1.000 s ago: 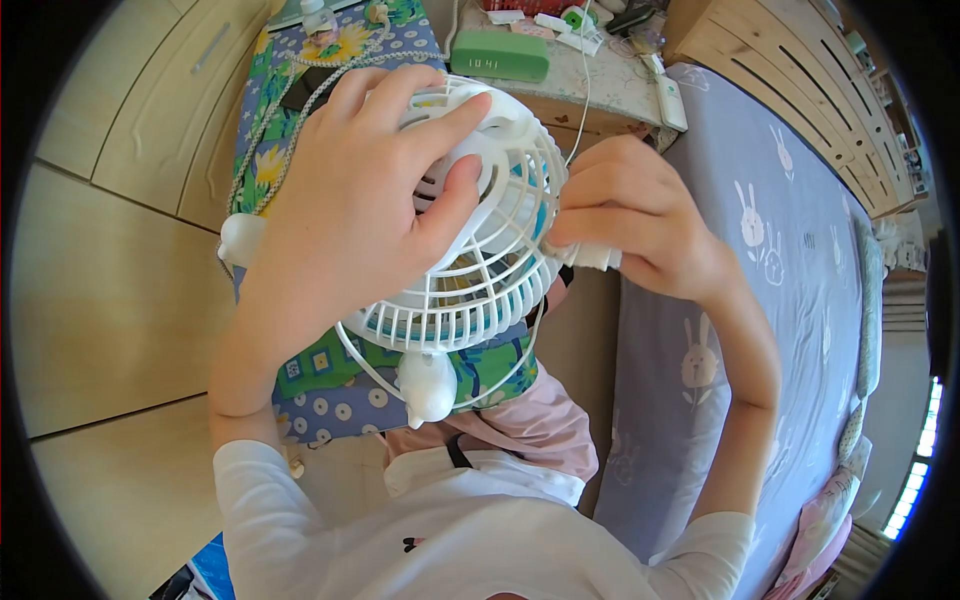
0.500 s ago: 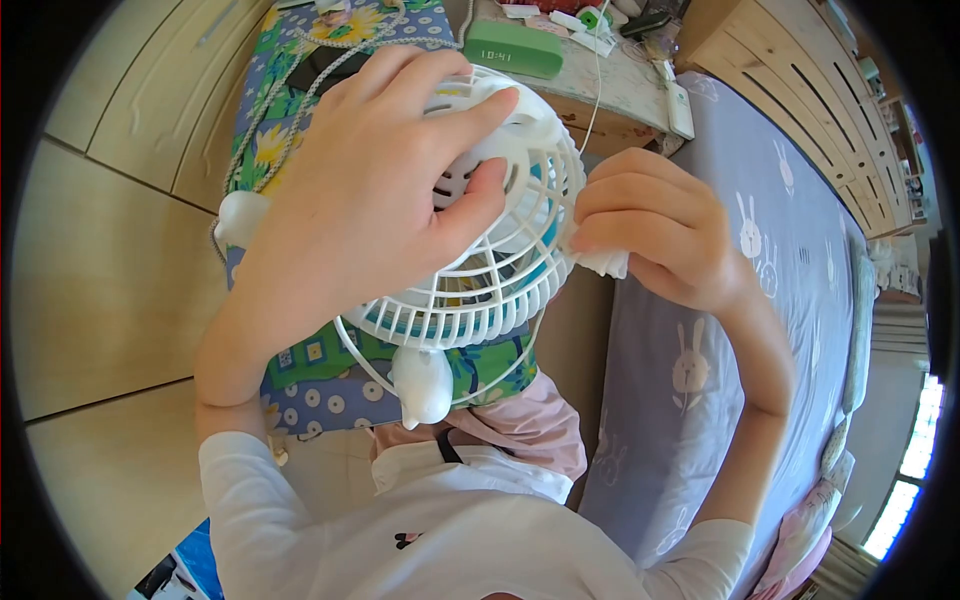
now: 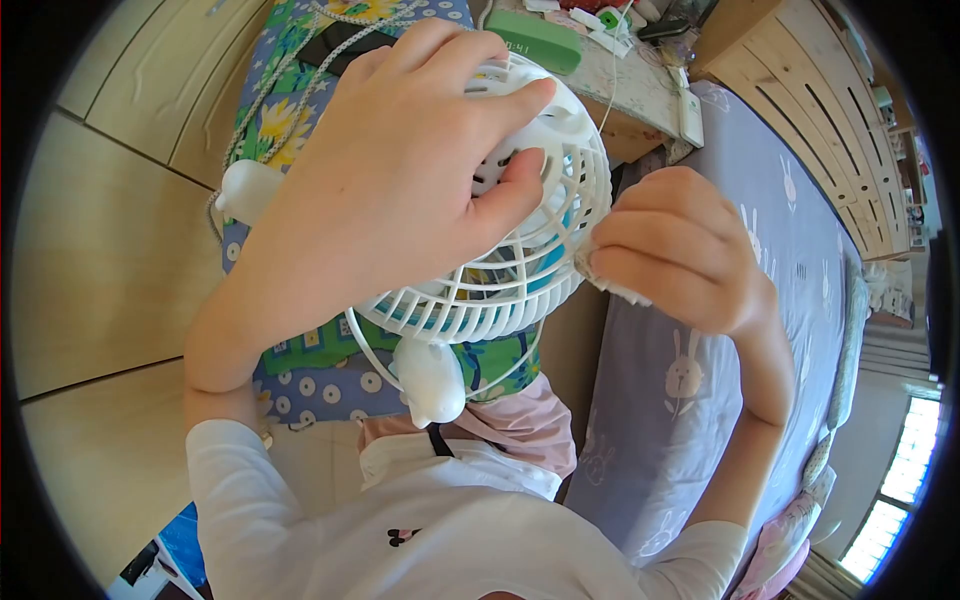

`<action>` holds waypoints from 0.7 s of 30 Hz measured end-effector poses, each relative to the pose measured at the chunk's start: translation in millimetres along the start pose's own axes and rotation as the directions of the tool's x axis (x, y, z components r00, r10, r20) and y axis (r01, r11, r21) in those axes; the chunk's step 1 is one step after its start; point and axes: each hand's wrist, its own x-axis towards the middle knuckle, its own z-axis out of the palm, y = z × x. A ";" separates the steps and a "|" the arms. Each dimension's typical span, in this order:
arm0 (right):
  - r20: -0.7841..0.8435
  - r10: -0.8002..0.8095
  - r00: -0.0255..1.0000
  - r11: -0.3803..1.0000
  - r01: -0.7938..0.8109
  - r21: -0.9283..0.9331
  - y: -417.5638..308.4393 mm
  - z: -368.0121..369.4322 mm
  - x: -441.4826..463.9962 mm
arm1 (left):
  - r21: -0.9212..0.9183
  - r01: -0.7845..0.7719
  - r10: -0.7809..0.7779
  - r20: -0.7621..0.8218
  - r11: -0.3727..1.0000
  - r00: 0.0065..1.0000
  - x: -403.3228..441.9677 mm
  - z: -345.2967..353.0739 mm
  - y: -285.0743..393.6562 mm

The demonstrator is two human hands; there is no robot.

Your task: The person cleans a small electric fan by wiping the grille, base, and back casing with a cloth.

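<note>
A small white fan is tilted in front of me, its slotted back and round grille facing up. Through the grille bars, teal blades show. Over the fan's back housing, my left hand is closed, fingers and thumb curled around it. At the grille's right edge, my right hand pinches a crumpled white tissue. Part of the tissue is hidden by the fingers, and its tip is at or very near the bars. A rounded white foot sticks out below the grille, and another white foot shows at the left.
Under the fan lies a flowered cloth with a grey cord and a dark phone. A green clock stands at the back on a desk. To the right is a bed with rabbit prints; cabinets line the left.
My right hand has shifted right and slightly down with the tissue, turning a little. The fan and my left hand sit somewhat further right and higher in view, as the view itself shifts slightly.
</note>
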 end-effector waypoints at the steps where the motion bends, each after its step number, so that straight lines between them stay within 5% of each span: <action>1: 0.002 -0.002 1.000 1.000 0.002 0.002 0.8 -0.7 0.7 | 0.000 0.003 -0.003 -0.001 1.000 1.000 0.0 0.8 -3.5; 3: 0.006 0.053 0.999 0.994 -0.053 0.094 2.4 -2.2 1.2 | 0.082 -0.144 0.145 -0.006 0.986 0.989 0.9 3.4 -13.8; 9: 0.177 0.224 0.958 0.961 -0.248 0.122 -8.4 -14.2 11.1 | 0.088 -0.143 0.153 -0.115 0.986 0.982 1.5 4.8 0.1; 13: 0.169 0.179 0.969 0.978 -0.195 0.078 -9.9 -11.8 12.7 | 0.063 -0.003 -0.001 0.051 0.998 0.999 9.3 -9.5 11.9; 16: 0.162 0.237 0.958 0.965 -0.251 0.071 -12.2 -7.9 9.8 | 0.068 -0.009 0.006 0.039 0.998 0.999 6.2 -3.8 7.5; 18: 0.071 0.139 0.988 0.990 -0.138 -0.026 -9.3 -2.4 5.0 | 0.020 -0.142 0.143 -0.206 0.990 0.968 0.5 10.6 -2.0; 21: 0.036 0.102 0.994 0.994 -0.101 -0.034 -5.8 2.6 4.7 | 0.098 -0.121 0.133 -0.132 0.988 0.982 0.0 6.8 1.2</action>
